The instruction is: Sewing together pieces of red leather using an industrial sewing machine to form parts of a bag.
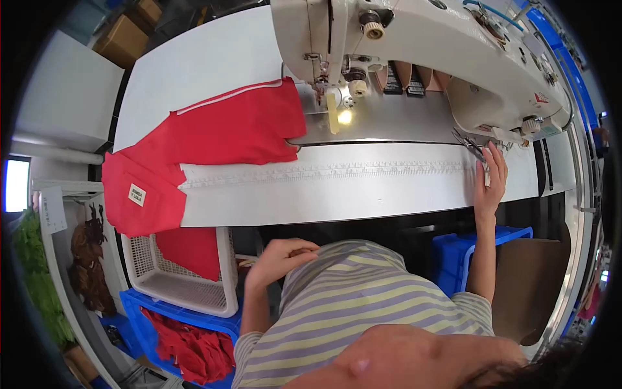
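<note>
My right hand (490,183) is at the right end of the white table edge, thumb and fingertips closed around the near end of small dark metal scissors (470,144). Their tips point to the far left. My left hand (282,258) rests in front of my body, below the table edge, its fingers loosely stretched and nothing in them. A red fabric piece (233,126) with a white strip along its far edge lies to the left of the sewing machine needle area (322,84). Its near left part, bearing a pale label (137,195), reaches the table's front edge.
The white sewing machine (414,32) arches over a metal bed plate (402,126). A printed ruler strip (324,170) runs along the table. Below left stand a white basket (230,272) and a blue crate (133,305) with red cloth; another blue crate (449,259) is below right.
</note>
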### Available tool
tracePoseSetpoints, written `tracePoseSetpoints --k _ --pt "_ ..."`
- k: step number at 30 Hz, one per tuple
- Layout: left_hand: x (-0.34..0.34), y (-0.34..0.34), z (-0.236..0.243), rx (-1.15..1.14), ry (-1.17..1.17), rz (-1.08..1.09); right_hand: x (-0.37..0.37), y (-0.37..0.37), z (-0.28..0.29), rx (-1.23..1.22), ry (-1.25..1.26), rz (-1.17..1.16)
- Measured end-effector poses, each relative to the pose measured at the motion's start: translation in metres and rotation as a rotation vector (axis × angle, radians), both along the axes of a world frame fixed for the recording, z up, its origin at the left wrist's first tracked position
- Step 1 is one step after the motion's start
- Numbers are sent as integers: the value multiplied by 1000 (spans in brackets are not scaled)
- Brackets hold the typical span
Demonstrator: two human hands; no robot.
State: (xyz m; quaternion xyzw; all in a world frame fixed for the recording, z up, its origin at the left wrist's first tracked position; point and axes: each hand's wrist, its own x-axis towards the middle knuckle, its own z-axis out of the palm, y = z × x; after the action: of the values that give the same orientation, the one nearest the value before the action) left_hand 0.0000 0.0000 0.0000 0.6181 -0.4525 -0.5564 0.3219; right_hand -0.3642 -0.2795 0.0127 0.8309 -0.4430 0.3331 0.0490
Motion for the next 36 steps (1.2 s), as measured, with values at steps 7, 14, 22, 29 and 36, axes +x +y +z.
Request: tracePoseSetpoints --k 7,14,22,29,36 --pt "52 -155 47 -653 -670 320 -14 -76 117 -432 -224 1" --pt "81 -235 17 -454 -755 185 -164 -300 186 7 -336 -362" --pt "77 -222 10 -552 -636 206 -201 -353 206 512 -191 -683" --pt "74 -224 11 -657 -670 237 -221 -302 152 397 -1062 -137" --pt "75 -217 12 -653 -715 223 -214 -315 165 323 -685 -371"
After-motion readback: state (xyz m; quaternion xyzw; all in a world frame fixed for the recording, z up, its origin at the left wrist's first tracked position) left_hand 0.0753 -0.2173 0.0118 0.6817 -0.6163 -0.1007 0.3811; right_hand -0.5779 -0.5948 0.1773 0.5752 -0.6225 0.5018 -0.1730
